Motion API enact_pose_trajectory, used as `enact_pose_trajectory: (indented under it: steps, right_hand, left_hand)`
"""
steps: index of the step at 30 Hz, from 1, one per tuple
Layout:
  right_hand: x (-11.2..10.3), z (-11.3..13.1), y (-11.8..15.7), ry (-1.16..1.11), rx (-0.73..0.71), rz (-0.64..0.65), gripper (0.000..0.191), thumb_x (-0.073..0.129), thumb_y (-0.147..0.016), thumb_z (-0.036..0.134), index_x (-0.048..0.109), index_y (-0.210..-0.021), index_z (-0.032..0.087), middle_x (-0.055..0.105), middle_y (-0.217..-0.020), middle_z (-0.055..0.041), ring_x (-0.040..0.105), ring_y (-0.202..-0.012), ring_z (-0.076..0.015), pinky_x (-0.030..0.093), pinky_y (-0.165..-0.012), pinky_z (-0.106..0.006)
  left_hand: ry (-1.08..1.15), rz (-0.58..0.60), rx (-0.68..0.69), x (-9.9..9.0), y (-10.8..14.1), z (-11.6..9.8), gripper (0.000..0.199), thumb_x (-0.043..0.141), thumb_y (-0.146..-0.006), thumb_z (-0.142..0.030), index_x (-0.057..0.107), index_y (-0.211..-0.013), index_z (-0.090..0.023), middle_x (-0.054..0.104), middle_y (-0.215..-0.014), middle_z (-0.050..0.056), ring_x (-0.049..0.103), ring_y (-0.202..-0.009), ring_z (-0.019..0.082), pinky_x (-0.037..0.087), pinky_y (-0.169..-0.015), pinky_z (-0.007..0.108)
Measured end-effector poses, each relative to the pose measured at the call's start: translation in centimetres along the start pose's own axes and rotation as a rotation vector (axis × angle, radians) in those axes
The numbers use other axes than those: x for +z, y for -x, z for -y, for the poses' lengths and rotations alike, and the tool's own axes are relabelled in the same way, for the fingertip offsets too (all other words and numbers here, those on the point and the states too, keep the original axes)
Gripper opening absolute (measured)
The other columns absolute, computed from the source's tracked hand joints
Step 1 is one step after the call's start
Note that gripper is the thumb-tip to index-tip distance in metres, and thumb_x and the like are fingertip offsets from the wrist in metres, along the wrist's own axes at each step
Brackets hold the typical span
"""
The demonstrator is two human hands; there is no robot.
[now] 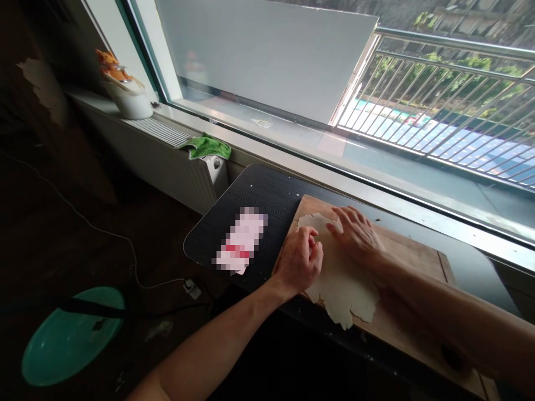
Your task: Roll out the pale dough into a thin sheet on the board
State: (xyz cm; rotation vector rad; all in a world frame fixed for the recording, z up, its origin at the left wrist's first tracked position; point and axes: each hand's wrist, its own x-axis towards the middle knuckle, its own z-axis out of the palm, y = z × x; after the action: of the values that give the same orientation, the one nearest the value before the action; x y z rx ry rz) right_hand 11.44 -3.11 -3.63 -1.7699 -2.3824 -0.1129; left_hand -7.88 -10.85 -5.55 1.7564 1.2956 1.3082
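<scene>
A thin, pale sheet of rolled dough [340,278] with ragged edges lies on a wooden board [418,267], and its near edge hangs past the board's front. My left hand [298,259] is curled at the left edge of the dough, with the thumb near the bent fingers; whatever is inside them, if anything, is hidden. Over the far right part of the sheet, my right hand [357,234] has its fingers stretched and spread, palm down. Nothing shows in its grasp.
The board rests on a black table [234,206], with a blurred-out pink and red item [242,239] on its left. A radiator [179,161] bearing a green cloth [207,146] and a white bucket [129,99] stands beneath the window. A teal basin [71,340] is on the floor.
</scene>
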Motion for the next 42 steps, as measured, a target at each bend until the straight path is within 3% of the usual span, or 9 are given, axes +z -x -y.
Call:
enact_pose_trajectory:
  steps: [4,9,14,19,24,29,34,39,42]
  right_hand:
    - [-0.1,-0.6,-0.8,-0.032,0.073,0.008,0.058,0.034,-0.098,0.051,0.049,-0.144,0.018,0.055,-0.143,-0.0172,0.042,-0.139,-0.0349,0.039,-0.11,-0.055]
    - [0.2,-0.5,-1.2,-0.057,-0.146,0.04,0.055,0.036,-0.098,0.05,0.049,-0.144,0.022,0.055,-0.144,-0.0131,0.041,-0.141,-0.0309,0.037,-0.114,-0.051]
    - [0.2,-1.3,-2.0,-0.054,-0.084,0.056,0.058,0.038,-0.097,0.051,0.049,-0.143,0.018,0.054,-0.144,-0.0166,0.042,-0.14,-0.0335,0.038,-0.112,-0.054]
    - [0.0,-0.8,-2.0,-0.094,-0.277,0.106,0.059,0.036,-0.098,0.054,0.048,-0.145,0.022,0.052,-0.148,-0.0125,0.04,-0.142,-0.0296,0.034,-0.117,-0.05]
    - [-0.3,-0.8,-2.7,-0.085,-0.147,0.097,0.062,0.035,-0.098,0.055,0.047,-0.147,0.019,0.052,-0.147,-0.0165,0.041,-0.142,-0.0332,0.037,-0.113,-0.054]
    - [-0.5,-0.1,-2.0,-0.125,-0.327,0.167,0.065,0.033,-0.098,0.06,0.046,-0.148,0.021,0.049,-0.151,-0.0129,0.04,-0.143,-0.0298,0.035,-0.117,-0.049]
    - [0.0,-1.0,-3.2,-0.109,-0.158,0.13,0.069,0.032,-0.097,0.06,0.045,-0.147,0.015,0.049,-0.149,-0.019,0.041,-0.142,-0.0345,0.036,-0.115,-0.054]
    - [0.4,-1.1,-2.9,-0.178,-0.409,0.155,0.065,0.035,-0.096,0.063,0.041,-0.15,0.027,0.05,-0.15,-0.0126,0.044,-0.141,-0.0318,0.039,-0.114,-0.055]
    - [0.4,-1.4,-3.5,-0.153,-0.336,0.107,0.068,0.035,-0.096,0.063,0.042,-0.15,0.023,0.051,-0.147,-0.0165,0.045,-0.139,-0.0359,0.041,-0.112,-0.058]
  left_hand:
    - [0.004,-0.003,0.019,0.0,0.0,0.1,0.016,0.052,-0.091,-0.016,0.049,-0.106,-0.021,0.057,-0.086,0.003,0.06,-0.085,0.02,0.051,-0.088,0.036]
    - [0.019,0.001,0.006,0.0,-0.1,0.1,0.014,0.049,-0.093,-0.016,0.048,-0.105,-0.022,0.058,-0.088,0.003,0.06,-0.087,0.02,0.051,-0.088,0.035]
    - [0.025,0.01,-0.008,-0.1,-0.1,0.0,0.015,0.05,-0.092,-0.015,0.048,-0.105,-0.022,0.058,-0.087,0.003,0.06,-0.085,0.02,0.051,-0.086,0.035]
    - [0.035,0.0,0.007,-0.1,-0.1,0.0,0.014,0.05,-0.092,-0.014,0.049,-0.104,-0.021,0.06,-0.09,0.004,0.06,-0.089,0.02,0.051,-0.088,0.035]
    - [0.027,0.006,-0.017,-0.2,-0.1,-0.1,0.015,0.051,-0.092,-0.014,0.049,-0.105,-0.021,0.06,-0.089,0.003,0.061,-0.087,0.019,0.051,-0.086,0.033]
    - [0.049,-0.001,-0.027,-0.3,0.0,-0.1,0.013,0.048,-0.094,-0.014,0.049,-0.103,-0.023,0.061,-0.095,0.004,0.062,-0.091,0.019,0.051,-0.088,0.032]
    - [0.079,0.003,-0.04,-0.3,0.0,-0.1,0.013,0.046,-0.095,-0.015,0.05,-0.106,-0.021,0.061,-0.094,0.004,0.062,-0.087,0.018,0.051,-0.085,0.032]
    - [0.087,-0.014,-0.013,-0.4,0.0,-0.1,0.009,0.045,-0.096,-0.017,0.05,-0.103,-0.021,0.061,-0.093,0.005,0.06,-0.088,0.019,0.05,-0.086,0.034]
    - [0.092,-0.01,-0.011,-0.4,-0.1,-0.2,0.01,0.044,-0.096,-0.017,0.05,-0.104,-0.02,0.06,-0.09,0.004,0.06,-0.085,0.019,0.05,-0.084,0.034]
